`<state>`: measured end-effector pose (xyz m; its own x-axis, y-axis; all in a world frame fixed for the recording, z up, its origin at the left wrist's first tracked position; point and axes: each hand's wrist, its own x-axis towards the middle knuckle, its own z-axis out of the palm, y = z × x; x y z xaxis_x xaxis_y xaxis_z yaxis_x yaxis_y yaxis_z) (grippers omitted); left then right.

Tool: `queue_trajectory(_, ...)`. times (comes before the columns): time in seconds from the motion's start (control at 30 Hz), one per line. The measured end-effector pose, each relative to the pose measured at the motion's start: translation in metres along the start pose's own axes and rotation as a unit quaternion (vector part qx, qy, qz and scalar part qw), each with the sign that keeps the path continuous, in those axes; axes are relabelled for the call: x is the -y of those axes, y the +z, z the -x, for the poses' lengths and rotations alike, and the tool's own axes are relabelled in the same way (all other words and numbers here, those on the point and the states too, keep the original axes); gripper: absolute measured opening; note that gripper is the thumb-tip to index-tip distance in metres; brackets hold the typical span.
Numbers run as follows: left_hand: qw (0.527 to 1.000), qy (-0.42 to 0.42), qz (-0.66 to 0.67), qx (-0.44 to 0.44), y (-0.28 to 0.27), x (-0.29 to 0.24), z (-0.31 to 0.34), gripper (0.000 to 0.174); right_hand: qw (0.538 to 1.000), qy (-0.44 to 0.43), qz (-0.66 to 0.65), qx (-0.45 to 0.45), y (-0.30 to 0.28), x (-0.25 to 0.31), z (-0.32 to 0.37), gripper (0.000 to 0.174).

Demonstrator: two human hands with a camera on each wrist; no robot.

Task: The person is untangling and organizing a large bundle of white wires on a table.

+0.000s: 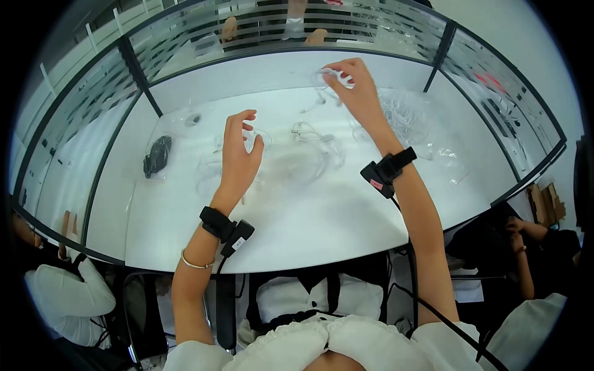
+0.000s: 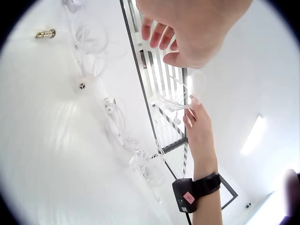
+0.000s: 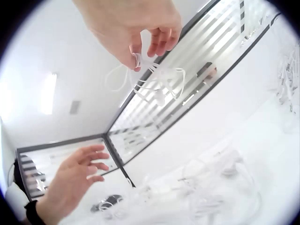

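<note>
High over the far part of the table, my right hand (image 1: pixel 357 93) pinches a coiled bundle of white wired earphones (image 3: pixel 160 97) between thumb and fingertips. Loops of its cable and an earbud dangle below the fingers in the right wrist view. My left hand (image 1: pixel 240 151) is raised over the left half of the table, fingers loosely bent and nothing between them. Below and beside it lie white cables (image 2: pixel 89 44), with a gold-coloured plug (image 2: pixel 46 34) near them in the left wrist view.
Another white cable bundle (image 1: pixel 317 137) lies mid-table. A larger heap of white cables (image 1: pixel 403 117) sits at the back right. On the left is a black bundle (image 1: pixel 158 156) in clear plastic. Low partitions with glass tops enclose the white table (image 1: pixel 297 232); other people sit around.
</note>
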<state>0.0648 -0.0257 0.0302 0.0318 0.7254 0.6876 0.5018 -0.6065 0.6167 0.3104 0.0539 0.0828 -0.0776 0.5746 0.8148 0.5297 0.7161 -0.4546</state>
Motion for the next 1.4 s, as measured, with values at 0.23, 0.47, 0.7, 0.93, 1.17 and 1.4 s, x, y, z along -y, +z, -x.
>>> queue_trajectory(0.23,0.994,-0.014,0.108,0.024,-0.004,-0.006,0.0,0.025,0.961,0.091,-0.133,0.226,-0.041,0.072,0.015,0.022)
queue_trajectory(0.47,0.956,-0.032,0.264,0.121,-0.007,-0.04,0.002,0.014,0.922,0.099,-0.187,0.325,-0.018,0.089,0.043,0.029)
queue_trajectory(0.7,0.974,-0.032,0.204,0.088,0.0,-0.028,0.004,0.011,0.965,0.012,-0.156,0.209,0.003,0.069,0.057,0.03)
queue_trajectory(0.93,0.98,-0.024,0.183,0.074,0.0,-0.034,0.005,0.011,0.988,-0.035,-0.028,0.147,0.005,0.081,0.062,0.012)
queue_trajectory(1.17,0.989,0.02,0.101,0.102,-0.002,-0.027,0.004,0.009,0.979,-0.082,0.031,0.186,0.007,0.078,0.065,0.015)
queue_trajectory(1.4,0.993,0.074,0.019,0.09,-0.001,-0.034,0.003,0.015,0.982,-0.062,0.044,0.174,0.016,0.074,0.066,0.019)
